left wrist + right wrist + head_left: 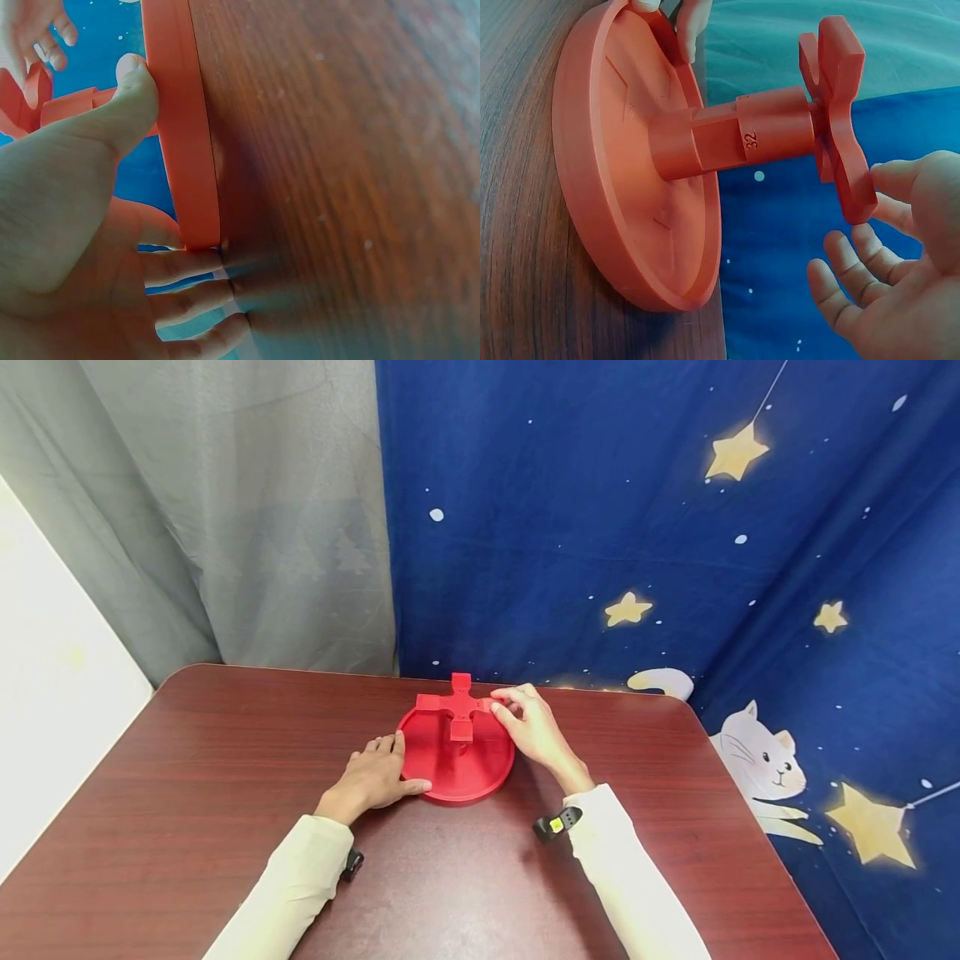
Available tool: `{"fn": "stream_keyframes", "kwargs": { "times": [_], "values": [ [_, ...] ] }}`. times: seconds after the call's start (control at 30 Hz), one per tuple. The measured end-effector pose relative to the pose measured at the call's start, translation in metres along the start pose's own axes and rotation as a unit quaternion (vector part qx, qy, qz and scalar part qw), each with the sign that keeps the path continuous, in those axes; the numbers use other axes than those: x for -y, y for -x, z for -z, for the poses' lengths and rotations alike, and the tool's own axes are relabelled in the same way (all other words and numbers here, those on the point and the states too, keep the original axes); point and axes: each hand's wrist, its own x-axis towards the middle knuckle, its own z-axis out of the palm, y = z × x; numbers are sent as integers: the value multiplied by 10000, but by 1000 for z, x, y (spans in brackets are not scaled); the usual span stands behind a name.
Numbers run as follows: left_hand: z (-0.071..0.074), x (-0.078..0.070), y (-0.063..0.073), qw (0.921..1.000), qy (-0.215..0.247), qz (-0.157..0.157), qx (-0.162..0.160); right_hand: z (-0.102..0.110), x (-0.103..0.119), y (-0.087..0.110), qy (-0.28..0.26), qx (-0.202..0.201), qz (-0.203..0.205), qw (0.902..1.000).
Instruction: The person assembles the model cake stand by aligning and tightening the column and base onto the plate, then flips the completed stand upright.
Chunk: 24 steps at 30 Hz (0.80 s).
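Observation:
A red plastic piece stands on the table: a round shallow base [480, 770] with a raised rim, a central post [776, 127] marked 32, and a four-armed cross handle [461, 703] on top. My left hand [372, 777] rests at the left of the base, fingers spread and fairly straight, with thumb [136, 94] laid over the rim. At the handle's right arm, my right hand [534, 727] pinches the end between thumb and index finger. Its other fingers [840, 266] are loosely bent and apart from the piece, as the right wrist view shows.
The dark reddish wooden table [225, 760] spreads around the piece. Behind its back edge hang a grey curtain [285, 568] and a blue curtain [525, 568] with stars and a white cat. Both wrists wear dark bands with small devices [553, 827].

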Motion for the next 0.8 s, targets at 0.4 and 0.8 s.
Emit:
{"fn": "stream_keyframes", "kwargs": {
  "times": [0.4,0.8],
  "values": [
    [0,0,1,10000,16,0,5,-1,9,2,-161,306,-379,9987],
    [1,0,0,10000,14,-18,-24,-5,7,-1,-361,-491,-238,9979]
  ]
}}
